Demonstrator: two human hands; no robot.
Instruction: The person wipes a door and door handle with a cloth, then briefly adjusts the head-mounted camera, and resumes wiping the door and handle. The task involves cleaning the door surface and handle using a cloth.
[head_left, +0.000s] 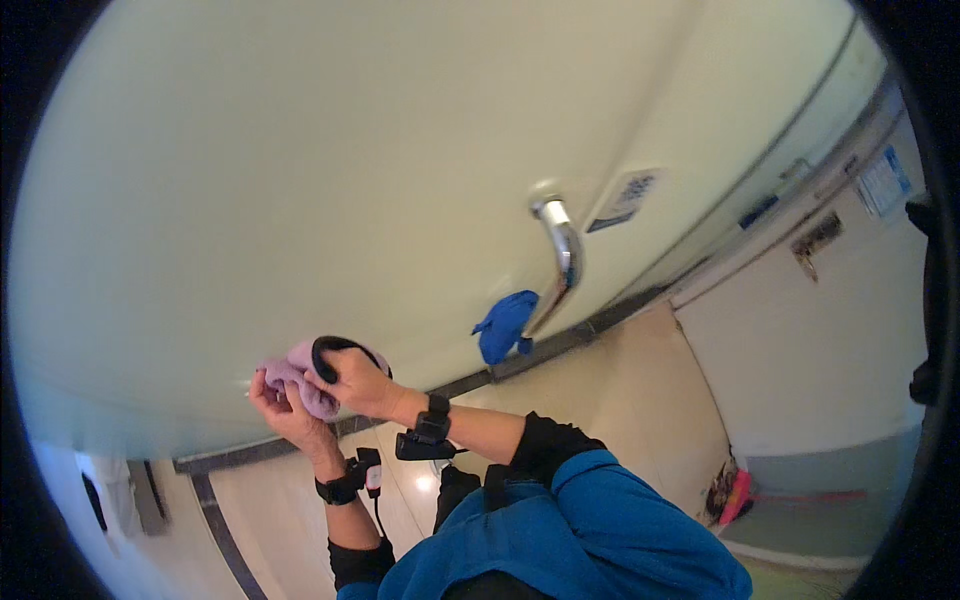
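Observation:
A pinkish-purple cloth (322, 405) is bunched up in front of a large pale door panel (337, 187). My left hand (296, 420) grips its left and lower side with curled fingers. My right hand (364, 382) holds the right side, its thumb and fingers by a black curved band (324, 361) that lies against the cloth. What the band belongs to is partly hidden by the hand and cloth. Whether the cloth touches the panel cannot be told. Both wrists carry black straps with small devices.
A bent metal handle (566, 255) juts from the panel, with a blue cloth (504, 326) at its lower end. Near it is a label (624, 199) with writing. To the right are a white door (795, 345) with a lever handle (808, 264) and a pink object (735, 497) low down.

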